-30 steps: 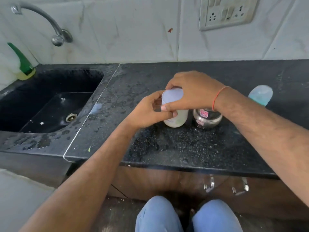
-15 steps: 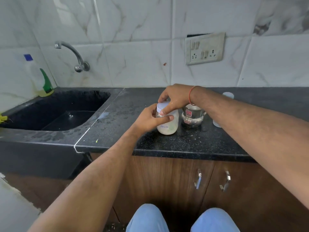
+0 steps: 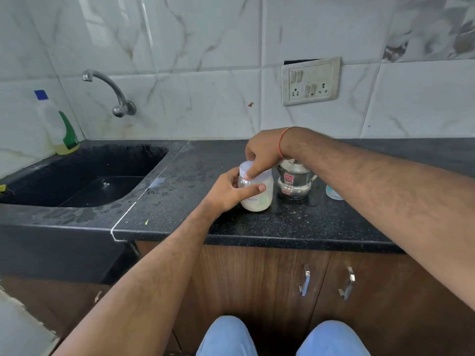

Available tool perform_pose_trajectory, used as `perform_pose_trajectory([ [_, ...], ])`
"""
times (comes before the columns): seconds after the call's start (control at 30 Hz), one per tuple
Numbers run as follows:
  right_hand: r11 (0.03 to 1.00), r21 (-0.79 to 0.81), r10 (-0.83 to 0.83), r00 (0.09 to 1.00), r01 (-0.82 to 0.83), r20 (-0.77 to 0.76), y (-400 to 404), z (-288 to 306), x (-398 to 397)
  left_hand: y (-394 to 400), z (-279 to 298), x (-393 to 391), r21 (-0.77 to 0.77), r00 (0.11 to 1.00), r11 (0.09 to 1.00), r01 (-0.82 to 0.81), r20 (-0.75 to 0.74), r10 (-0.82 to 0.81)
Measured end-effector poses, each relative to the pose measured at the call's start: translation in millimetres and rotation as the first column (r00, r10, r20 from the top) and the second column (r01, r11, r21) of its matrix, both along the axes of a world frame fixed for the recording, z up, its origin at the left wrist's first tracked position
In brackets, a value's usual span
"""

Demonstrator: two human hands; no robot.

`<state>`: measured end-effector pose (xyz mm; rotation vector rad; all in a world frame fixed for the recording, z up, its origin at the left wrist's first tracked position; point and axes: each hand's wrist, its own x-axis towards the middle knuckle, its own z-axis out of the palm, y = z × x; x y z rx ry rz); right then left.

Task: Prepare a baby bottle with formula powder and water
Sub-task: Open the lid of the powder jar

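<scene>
Left hand [image 3: 228,192] reaches in from lower left, forearm stretched over the counter edge, fingers and thumb wrapped round the side of the baby bottle [image 3: 257,195]. Right hand [image 3: 259,155] comes from the right, wrist bent down, orange thread on the wrist, fingertips curled onto the bottle's white cap [image 3: 250,168] from above. Bottle stands upright on the black countertop [image 3: 295,227], whitish contents in the bottom part. Steel pot [image 3: 293,182] just right of the bottle, red label on it, partly behind the right forearm. Pale blue lid-like item [image 3: 333,195] further right of the bottle, mostly hidden by the arm, can't tell what it is. Black sink [image 3: 84,176] well left of the bottle, tap [image 3: 110,92] on the wall above it, green-and-white detergent bottle [image 3: 60,124] at the sink's far left corner. Marble-look wall tiles behind, switch socket plate [image 3: 311,80] up and right of the bottle. Wood cabinet doors [image 3: 282,283] with metal handles below the counter. Person's knees in light blue at the bottom.
</scene>
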<state>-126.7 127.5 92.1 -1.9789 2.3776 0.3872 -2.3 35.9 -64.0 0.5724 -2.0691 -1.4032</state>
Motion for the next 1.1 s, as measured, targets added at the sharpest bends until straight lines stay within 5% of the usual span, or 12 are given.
perform_pose_trajectory([
  [0.1,0.996,0.086,-0.006,0.988,-0.007,0.156,-1.2,9.3,1.7,-2.1,-0.7,-0.3,0.005,1.0,1.0,0.0,0.004,0.0],
  [0.23,0.996,0.064,-0.06,0.998,0.058,0.026,1.6,7.0,4.5,-4.2,-2.7,-0.8,-0.007,1.0,1.0,-0.003,0.017,0.003],
  [0.37,0.996,0.077,-0.046,0.983,0.033,0.18,-1.0,7.1,3.9,-5.0,-2.7,-0.7,-0.007,1.0,1.0,0.008,0.023,-0.008],
  [1.1,0.996,0.068,-0.063,0.987,0.053,0.15,-5.0,5.8,-0.8,-11.2,-3.2,1.6,-0.001,0.998,0.999,0.052,0.048,-0.052],
])
